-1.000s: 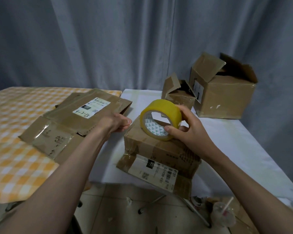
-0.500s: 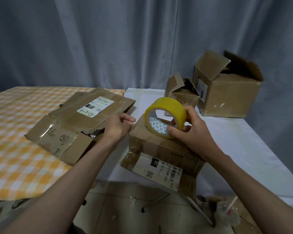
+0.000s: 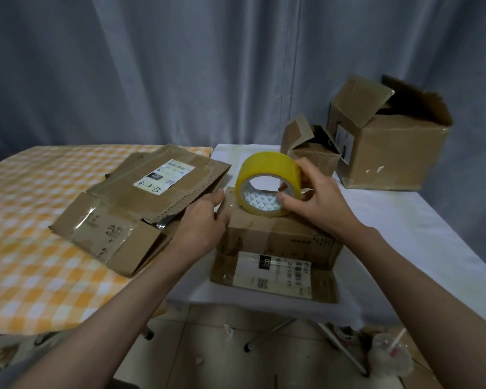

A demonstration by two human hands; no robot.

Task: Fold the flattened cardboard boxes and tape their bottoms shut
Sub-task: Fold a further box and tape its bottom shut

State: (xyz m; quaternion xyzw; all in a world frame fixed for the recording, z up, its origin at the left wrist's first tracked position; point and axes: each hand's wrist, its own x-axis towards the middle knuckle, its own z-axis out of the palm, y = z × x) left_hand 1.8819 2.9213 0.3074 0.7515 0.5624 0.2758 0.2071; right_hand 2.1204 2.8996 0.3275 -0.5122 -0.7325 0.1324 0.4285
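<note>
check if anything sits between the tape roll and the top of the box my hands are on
Nothing visible does. The right hand holds the tape roll standing on edge right on the box, and the left hand rests at the box's left edge, clear of the roll.

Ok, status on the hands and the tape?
Right hand grips yellow tape roll standing on edge atop the folded box. Left hand steadies the box's left edge. Flattened boxes alongside left, not blocking.
</note>
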